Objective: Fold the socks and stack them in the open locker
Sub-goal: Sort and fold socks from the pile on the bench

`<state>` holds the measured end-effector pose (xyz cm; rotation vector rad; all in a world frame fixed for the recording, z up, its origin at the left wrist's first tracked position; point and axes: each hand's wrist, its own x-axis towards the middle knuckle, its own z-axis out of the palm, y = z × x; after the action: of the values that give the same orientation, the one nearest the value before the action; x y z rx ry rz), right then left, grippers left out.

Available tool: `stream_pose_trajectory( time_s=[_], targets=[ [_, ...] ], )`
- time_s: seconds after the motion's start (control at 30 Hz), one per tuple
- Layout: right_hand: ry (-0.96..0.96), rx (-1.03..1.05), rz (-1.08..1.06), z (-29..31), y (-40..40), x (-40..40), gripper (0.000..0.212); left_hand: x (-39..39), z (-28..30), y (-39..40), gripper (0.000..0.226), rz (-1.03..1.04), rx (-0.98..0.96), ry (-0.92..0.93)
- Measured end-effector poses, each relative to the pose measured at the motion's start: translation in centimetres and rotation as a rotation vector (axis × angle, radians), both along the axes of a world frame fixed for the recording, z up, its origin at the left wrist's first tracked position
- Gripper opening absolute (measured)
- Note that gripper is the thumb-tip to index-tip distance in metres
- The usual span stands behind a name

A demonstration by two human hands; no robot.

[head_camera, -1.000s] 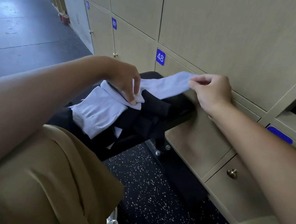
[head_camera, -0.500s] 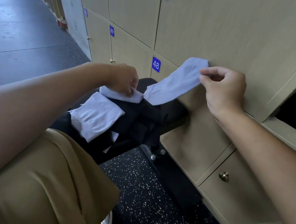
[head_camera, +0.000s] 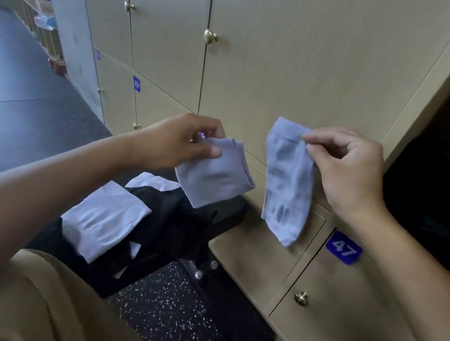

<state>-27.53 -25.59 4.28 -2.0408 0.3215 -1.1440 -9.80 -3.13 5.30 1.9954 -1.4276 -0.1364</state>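
The two pale socks were now both in the air, lifted off the black bench [head_camera: 183,240] where they lay one second earlier. The right sock [head_camera: 288,180] hung straight down by its cuff, pinched between thumb and fingers of the right hand [head_camera: 347,172]. The left sock [head_camera: 214,173] was held at one edge by the left hand [head_camera: 184,143], also in a pinch, just beside the other. A folded white piece [head_camera: 105,220] stayed on the bench, nearer and to the left. I judged the pair was being matched before folding; the open locker [head_camera: 445,187] waited on the far right.
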Motion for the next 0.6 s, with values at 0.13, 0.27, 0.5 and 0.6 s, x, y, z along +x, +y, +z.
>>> stream_pose_trajectory(
  time_s=[0.13, 0.27, 0.5, 0.6],
  targets=[
    [0.059, 0.002, 0.094, 0.2, 0.2, -2.0, 0.025, -1.8, 0.0, -1.2, 0.005, -0.084, -0.001, 0.034],
    [0.084, 0.025, 0.219, 0.1, 0.9, -4.0, 0.015, -3.2, -0.2, -2.1, 0.013, -0.180, -0.027, 0.076],
    [0.124, 0.034, 0.351, 0.4, 2.3, -6.4, 0.023, -5.7, 0.3, -3.3, 0.006, -0.246, -0.007, -0.023],
    [0.135, 0.051, 0.360, 0.4, 2.4, -6.9, 0.017, -6.4, 0.6, -3.7, 0.006, -0.275, 0.004, 0.011]
  ],
)
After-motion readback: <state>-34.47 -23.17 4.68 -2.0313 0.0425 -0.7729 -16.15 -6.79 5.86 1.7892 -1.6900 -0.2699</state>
